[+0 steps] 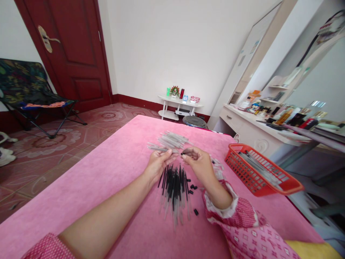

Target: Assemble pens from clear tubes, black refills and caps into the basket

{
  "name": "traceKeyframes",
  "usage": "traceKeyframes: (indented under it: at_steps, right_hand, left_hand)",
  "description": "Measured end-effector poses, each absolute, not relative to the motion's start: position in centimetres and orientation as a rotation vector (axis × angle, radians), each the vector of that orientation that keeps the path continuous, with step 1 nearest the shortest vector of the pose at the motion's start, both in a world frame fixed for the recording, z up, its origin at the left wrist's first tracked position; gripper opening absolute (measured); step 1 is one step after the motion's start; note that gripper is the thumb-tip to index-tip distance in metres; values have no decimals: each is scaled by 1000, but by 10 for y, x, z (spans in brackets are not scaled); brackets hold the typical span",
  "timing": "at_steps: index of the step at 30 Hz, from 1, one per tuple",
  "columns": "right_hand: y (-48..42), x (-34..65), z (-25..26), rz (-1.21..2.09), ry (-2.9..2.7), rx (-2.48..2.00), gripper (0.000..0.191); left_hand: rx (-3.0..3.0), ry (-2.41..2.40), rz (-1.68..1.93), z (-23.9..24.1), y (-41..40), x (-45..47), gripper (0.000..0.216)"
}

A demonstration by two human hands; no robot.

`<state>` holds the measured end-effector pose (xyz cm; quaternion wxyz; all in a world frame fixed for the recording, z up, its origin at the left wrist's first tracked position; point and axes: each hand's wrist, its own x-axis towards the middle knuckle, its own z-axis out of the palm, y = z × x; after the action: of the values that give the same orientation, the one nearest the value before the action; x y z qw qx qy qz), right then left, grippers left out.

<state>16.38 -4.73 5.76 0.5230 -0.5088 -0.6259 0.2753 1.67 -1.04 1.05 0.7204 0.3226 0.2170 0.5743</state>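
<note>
Over the pink tabletop (102, 172), my left hand (157, 163) is closed around a clear pen barrel (172, 151) that points right. My right hand (196, 162) pinches a small black piece (184, 153) at the barrel's tip. Below both hands lies a pile of black pen refills (174, 187), with a few loose black caps (193, 187) beside it. Beyond the hands is a heap of clear pen barrels (169, 141).
A red plastic basket (242, 172) holding several pens sits at the table's right edge. A folding chair (29, 90) and a dark red door (75, 50) stand at left. A white shelf (179, 104) is by the far wall, and a cluttered dresser (258, 126) at right.
</note>
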Motion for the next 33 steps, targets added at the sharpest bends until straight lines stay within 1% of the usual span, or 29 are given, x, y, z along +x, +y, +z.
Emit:
traceKeyframes:
  at_steps: [20, 31, 33]
  right_hand:
    - [-49, 162, 58, 523, -1560, -1256, 11]
    - [-49, 163, 50, 542, -1580, -1282, 10]
    - [-50, 165, 48, 508, -1617, -1342, 19]
  left_hand:
    - [755, 504, 1259, 16, -15, 18, 24]
    - [861, 506, 1265, 18, -20, 19, 30]
    - [885, 500, 1264, 19, -21, 20, 31]
